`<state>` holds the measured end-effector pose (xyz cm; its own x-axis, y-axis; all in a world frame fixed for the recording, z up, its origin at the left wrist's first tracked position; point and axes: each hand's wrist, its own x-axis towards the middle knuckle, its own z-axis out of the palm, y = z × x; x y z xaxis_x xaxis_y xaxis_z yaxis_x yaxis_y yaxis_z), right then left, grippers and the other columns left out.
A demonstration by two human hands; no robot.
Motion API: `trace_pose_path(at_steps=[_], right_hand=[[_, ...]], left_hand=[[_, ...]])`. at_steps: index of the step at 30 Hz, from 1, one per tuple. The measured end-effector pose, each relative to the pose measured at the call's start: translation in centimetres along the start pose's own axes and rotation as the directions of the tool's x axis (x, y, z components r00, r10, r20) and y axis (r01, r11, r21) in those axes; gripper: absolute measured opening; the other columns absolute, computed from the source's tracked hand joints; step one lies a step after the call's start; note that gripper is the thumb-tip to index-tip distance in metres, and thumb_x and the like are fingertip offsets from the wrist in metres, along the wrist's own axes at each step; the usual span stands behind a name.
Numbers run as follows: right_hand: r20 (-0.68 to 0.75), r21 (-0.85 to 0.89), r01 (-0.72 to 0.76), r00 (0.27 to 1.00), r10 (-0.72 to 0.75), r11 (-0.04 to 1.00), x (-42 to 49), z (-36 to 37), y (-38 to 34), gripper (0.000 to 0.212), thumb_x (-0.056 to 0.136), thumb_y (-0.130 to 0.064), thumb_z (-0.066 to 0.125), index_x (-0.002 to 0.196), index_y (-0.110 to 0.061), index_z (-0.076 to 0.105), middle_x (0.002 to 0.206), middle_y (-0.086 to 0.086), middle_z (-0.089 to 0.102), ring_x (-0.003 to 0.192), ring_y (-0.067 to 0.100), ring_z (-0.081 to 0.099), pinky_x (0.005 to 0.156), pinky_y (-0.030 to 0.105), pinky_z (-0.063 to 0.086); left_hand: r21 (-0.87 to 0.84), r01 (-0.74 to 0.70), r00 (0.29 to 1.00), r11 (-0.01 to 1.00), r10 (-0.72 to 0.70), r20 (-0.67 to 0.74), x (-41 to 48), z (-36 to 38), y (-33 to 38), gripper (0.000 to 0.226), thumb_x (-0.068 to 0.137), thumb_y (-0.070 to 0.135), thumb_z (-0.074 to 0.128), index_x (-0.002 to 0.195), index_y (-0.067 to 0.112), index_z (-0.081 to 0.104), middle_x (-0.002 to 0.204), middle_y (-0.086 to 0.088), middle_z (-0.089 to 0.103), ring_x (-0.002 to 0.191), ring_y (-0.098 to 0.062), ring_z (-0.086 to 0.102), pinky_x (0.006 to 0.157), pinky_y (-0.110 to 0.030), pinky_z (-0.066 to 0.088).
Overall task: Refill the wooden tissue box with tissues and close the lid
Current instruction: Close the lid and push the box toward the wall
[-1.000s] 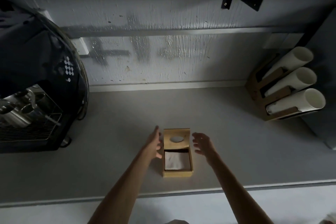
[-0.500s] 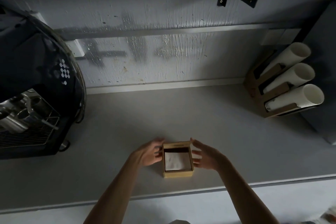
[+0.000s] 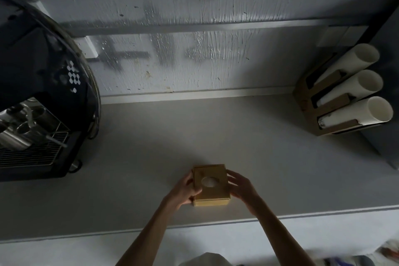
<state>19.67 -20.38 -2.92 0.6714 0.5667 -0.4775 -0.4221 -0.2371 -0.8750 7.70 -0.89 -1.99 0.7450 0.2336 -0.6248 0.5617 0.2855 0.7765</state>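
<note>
The wooden tissue box (image 3: pixel 212 199) stands on the grey counter (image 3: pixel 216 131) near its front edge. Its lid (image 3: pixel 216 171) lies flat on top. White tissue (image 3: pixel 209 181) shows through the oval hole in the lid. My left hand (image 3: pixel 183 190) grips the box's left side, fingers round the wall and thumb on the lid. My right hand (image 3: pixel 241 185) rests against the right side, with its fingers touching the lid's edge.
A black coffee machine (image 3: pixel 43 103) with a metal drip grid fills the left of the counter. A wooden holder with three stacks of white paper cups (image 3: pixel 345 101) stands at the back right. The counter's front edge (image 3: pixel 216 223) runs just below the box.
The lid, upright a second ago with the tissues exposed, has swung down flat onto the box. Both hands moved in from beside the box and now touch its sides.
</note>
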Motion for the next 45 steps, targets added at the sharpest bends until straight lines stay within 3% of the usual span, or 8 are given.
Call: trace_pose_path(at_steps=[15,18,22,31,35,39,42,45], right_hand=[[-0.082,-0.12,0.072,0.993,-0.082,0.99,1.6,0.2,1.9,0.063,0.074,0.019,0.063,0.122,-0.023,0.062,0.11,0.018,0.07,0.084,0.024,0.071,0.07,0.046,0.06],[-0.043,-0.457,0.115,0.987,-0.152,0.882,0.9,0.8,1.3,0.065,0.078,-0.023,0.069,0.133,-0.049,0.046,0.138,0.012,0.055,0.114,0.034,0.06,0.089,0.055,0.053],[0.058,-0.921,0.193,0.927,-0.369,0.338,-1.1,2.3,0.9,0.076,0.094,-0.047,0.046,0.152,-0.033,0.0,0.16,-0.006,-0.008,0.148,0.02,-0.007,0.115,0.039,0.017],[0.059,-0.951,0.154,0.941,-0.333,0.268,-1.3,2.7,3.5,0.071,0.092,-0.058,0.001,0.152,-0.022,-0.01,0.163,0.001,0.005,0.149,0.028,0.002,0.111,0.044,0.036],[0.088,-0.891,0.205,0.953,-0.291,0.404,-1.0,2.2,3.6,0.068,0.096,-0.06,0.012,0.151,-0.03,-0.013,0.162,-0.003,0.01,0.147,0.024,0.018,0.106,0.046,0.042],[0.119,-0.418,0.149,0.987,-0.109,0.896,-0.1,1.6,3.6,0.059,0.093,-0.062,0.025,0.144,-0.052,-0.004,0.162,-0.006,0.004,0.148,0.016,0.012,0.12,0.048,0.019],[0.074,0.009,-0.087,0.994,0.086,0.996,-2.1,1.0,3.7,0.052,0.099,-0.052,0.023,0.148,-0.045,0.008,0.162,-0.003,0.008,0.148,0.022,0.014,0.118,0.048,0.019],[0.13,0.186,-0.166,0.981,0.143,0.969,-3.6,0.7,4.5,0.067,0.093,-0.066,0.013,0.152,-0.034,0.008,0.161,-0.003,0.014,0.148,0.023,0.014,0.119,0.047,0.015]], left_hand=[[0.287,-0.084,0.984,0.954,0.124,-0.125,0.4,0.3,-0.2,0.068,0.075,-0.002,0.071,0.135,0.021,0.046,0.117,-0.002,0.061,0.099,-0.022,0.064,0.08,-0.04,0.057],[0.628,-0.137,0.96,0.766,0.258,-0.106,0.4,1.0,0.1,0.082,0.078,0.01,0.068,0.146,0.014,0.023,0.145,-0.011,0.04,0.133,-0.031,0.041,0.105,-0.043,0.041],[0.875,-0.251,0.903,0.413,0.425,0.058,-0.1,3.1,-0.5,0.091,0.091,0.04,0.053,0.15,0.01,-0.009,0.153,-0.008,-0.026,0.14,-0.029,-0.026,0.117,-0.044,0.002],[0.966,-0.205,0.837,0.158,0.541,0.089,1.1,2.8,-4.0,0.075,0.096,0.056,0.015,0.147,0.001,0.022,0.156,-0.016,0.02,0.146,-0.031,0.015,0.115,-0.044,0.029],[0.939,-0.236,0.863,0.25,0.498,0.084,1.3,2.7,-4.1,0.091,0.087,0.07,0.004,0.15,0.005,0.005,0.159,-0.014,-0.001,0.147,-0.028,-0.003,0.118,-0.04,0.015],[0.612,-0.271,0.923,0.743,0.382,-0.054,0.4,3.0,-2.9,0.107,0.074,0.084,0.018,0.148,0.015,-0.014,0.157,-0.004,-0.023,0.143,-0.017,-0.021,0.117,-0.035,-0.001],[0.131,-0.067,0.972,0.989,0.094,-0.214,-0.6,3.1,-3.4,0.078,0.091,0.059,0.036,0.151,0.024,0.001,0.161,0.0,-0.002,0.147,-0.02,0.004,0.118,-0.036,0.009],[-0.32,0.13,0.967,0.938,-0.191,-0.166,-1.0,2.4,-5.0,0.056,0.092,0.05,0.05,0.141,0.026,0.037,0.147,0.0,0.04,0.135,-0.025,0.04,0.108,-0.041,0.038]])
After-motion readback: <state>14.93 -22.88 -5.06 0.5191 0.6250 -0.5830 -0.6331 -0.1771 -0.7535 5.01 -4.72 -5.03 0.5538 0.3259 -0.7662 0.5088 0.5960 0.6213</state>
